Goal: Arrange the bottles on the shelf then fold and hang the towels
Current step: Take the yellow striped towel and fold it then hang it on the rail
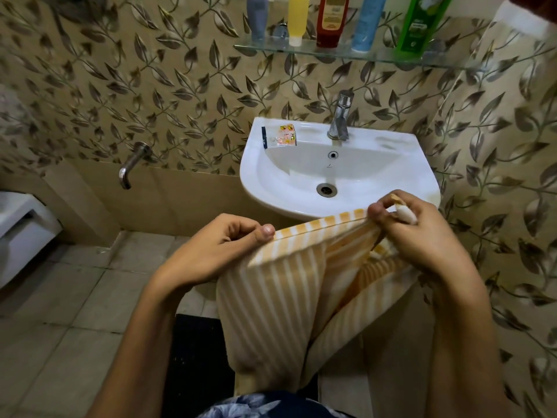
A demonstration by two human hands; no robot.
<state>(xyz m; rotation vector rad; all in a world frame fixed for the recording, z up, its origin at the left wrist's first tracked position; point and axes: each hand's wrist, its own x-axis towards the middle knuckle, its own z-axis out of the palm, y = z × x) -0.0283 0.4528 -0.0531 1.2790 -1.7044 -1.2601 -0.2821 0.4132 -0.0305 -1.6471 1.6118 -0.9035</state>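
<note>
Towel (286, 291): yellow-orange and white striped cloth, held up in front of the person, below the front rim of the white sink (337, 173). Top hem stretched roughly level between the two hands; the body hangs in long folds, with a deep crease down the middle where the darker stripes turn inward. Lower end drops toward the person's lap and a dark mat (196, 357).

Five bottles stand in a row on the glass shelf (301, 51) above the tap (340, 116): grey bottle (257, 16), yellow bottle (297, 18), red-brown bottle (331, 21), blue bottle (367, 22), green bottle (419, 24). Tops cut off by the frame edge.

Room: leaf-patterned wall close on the right, tiled floor (75, 297) open to the left, a wall spout (132, 164) left of the sink. A small packet (284, 135) lies on the sink's back-left ledge.

Left hand (211, 248): fingers curled, thumb pressed down on the hem's left corner, pinching it. Right hand (422, 233): closed around the hem's right end, thumb against fingers, with bunched cloth poking out above the knuckles.
</note>
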